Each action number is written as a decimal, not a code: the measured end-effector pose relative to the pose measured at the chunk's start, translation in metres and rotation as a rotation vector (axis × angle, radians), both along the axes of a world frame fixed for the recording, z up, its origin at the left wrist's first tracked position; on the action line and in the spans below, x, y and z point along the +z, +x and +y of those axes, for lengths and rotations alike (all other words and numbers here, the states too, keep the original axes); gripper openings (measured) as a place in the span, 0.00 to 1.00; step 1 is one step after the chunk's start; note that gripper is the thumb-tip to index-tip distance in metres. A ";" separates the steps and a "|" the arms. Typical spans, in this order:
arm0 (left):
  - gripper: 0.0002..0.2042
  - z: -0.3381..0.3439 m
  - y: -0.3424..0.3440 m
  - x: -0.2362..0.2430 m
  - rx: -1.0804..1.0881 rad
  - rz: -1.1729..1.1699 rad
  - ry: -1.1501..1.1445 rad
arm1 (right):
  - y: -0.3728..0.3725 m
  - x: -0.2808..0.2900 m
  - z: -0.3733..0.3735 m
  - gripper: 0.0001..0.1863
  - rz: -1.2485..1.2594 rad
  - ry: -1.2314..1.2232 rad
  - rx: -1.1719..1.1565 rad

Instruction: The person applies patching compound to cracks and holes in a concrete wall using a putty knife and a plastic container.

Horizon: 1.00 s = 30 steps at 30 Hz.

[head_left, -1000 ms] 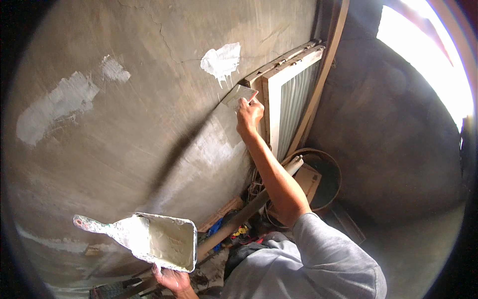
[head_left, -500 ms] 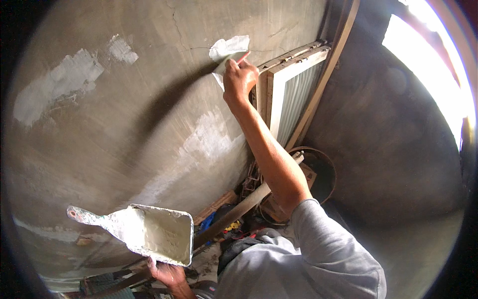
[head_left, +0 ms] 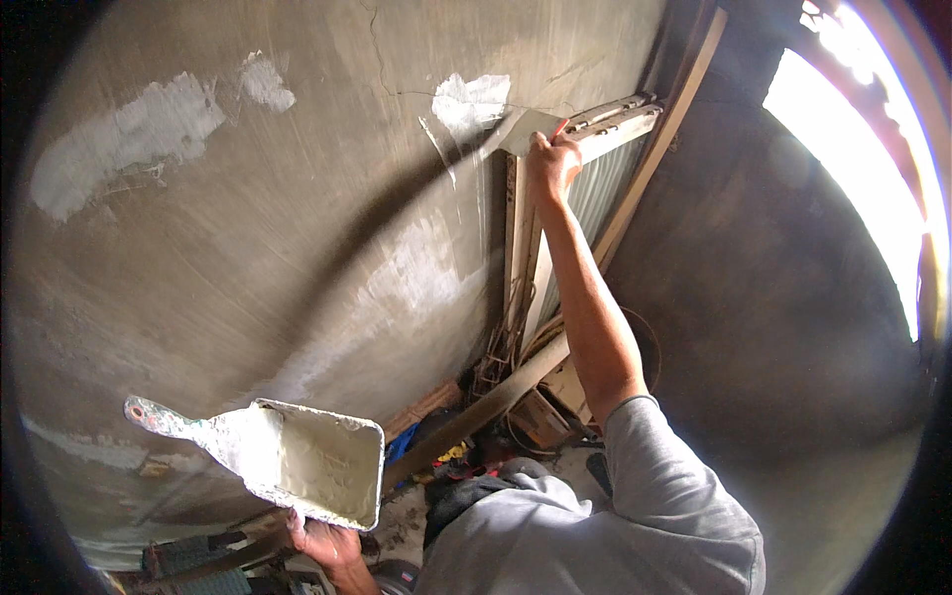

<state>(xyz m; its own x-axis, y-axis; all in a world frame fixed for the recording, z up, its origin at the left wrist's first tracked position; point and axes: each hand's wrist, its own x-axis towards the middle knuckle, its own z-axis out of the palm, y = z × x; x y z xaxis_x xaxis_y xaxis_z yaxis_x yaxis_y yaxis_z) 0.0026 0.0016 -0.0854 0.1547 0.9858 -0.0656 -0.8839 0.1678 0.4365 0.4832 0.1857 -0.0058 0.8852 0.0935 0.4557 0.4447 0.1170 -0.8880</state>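
Observation:
My right hand (head_left: pixel 553 164) grips a flat scraper (head_left: pixel 526 132) with a thin red edge, held at the wall (head_left: pixel 248 228) just below and right of a fresh white putty patch (head_left: pixel 466 99). Below that patch run thin white streaks. My left hand (head_left: pixel 322 540) holds up a white-crusted rectangular tray (head_left: pixel 327 461) of pale putty from underneath, at lower left. A wide putty knife (head_left: pixel 164 416) with a spattered handle lies across the tray's left side, its blade coated white.
Framed panels with ribbed glass (head_left: pixel 612 195) and a long wooden board (head_left: pixel 682 104) lean at right. A pole (head_left: pixel 496 397), boxes (head_left: pixel 540 416), a round tub and assorted clutter lie below. A bright opening (head_left: pixel 843 149) is in the right wall. Older white patches (head_left: pixel 129 139) mark the left.
My right hand moved up onto the putty patch, then right and slightly down off it with the scraper. Thin white streaks now show beside the patch. The tray shifted slightly left and up in view.

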 end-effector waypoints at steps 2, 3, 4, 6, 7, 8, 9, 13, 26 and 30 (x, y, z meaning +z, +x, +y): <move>0.30 0.000 0.003 0.003 0.005 0.035 0.021 | 0.004 -0.007 0.011 0.09 -0.071 -0.017 -0.056; 0.30 0.000 0.004 0.005 0.004 0.053 0.032 | 0.006 -0.009 0.014 0.09 0.004 0.018 0.093; 0.30 0.000 0.006 0.006 0.001 0.050 0.028 | 0.005 -0.011 0.018 0.08 -0.037 0.022 0.069; 0.30 -0.003 0.006 0.006 0.025 0.046 0.010 | -0.022 0.005 0.021 0.07 -0.084 0.055 0.115; 0.29 -0.004 0.005 0.006 0.029 0.038 0.014 | -0.036 0.010 0.016 0.08 -0.103 0.051 0.143; 0.29 -0.004 0.006 0.006 0.028 0.025 0.017 | -0.048 0.015 0.010 0.08 -0.120 0.038 0.181; 0.29 -0.005 0.007 0.007 0.028 0.013 0.019 | -0.055 0.016 0.005 0.08 -0.137 0.025 0.220; 0.29 -0.004 0.012 0.008 0.027 0.011 0.015 | -0.030 -0.009 0.009 0.05 -0.198 0.187 0.185; 0.28 -0.007 0.010 0.003 0.027 0.004 0.029 | -0.067 0.023 0.025 0.05 -0.424 0.127 0.054; 0.28 -0.007 0.010 0.008 0.006 0.053 0.061 | -0.101 0.027 0.007 0.05 -0.467 0.162 0.222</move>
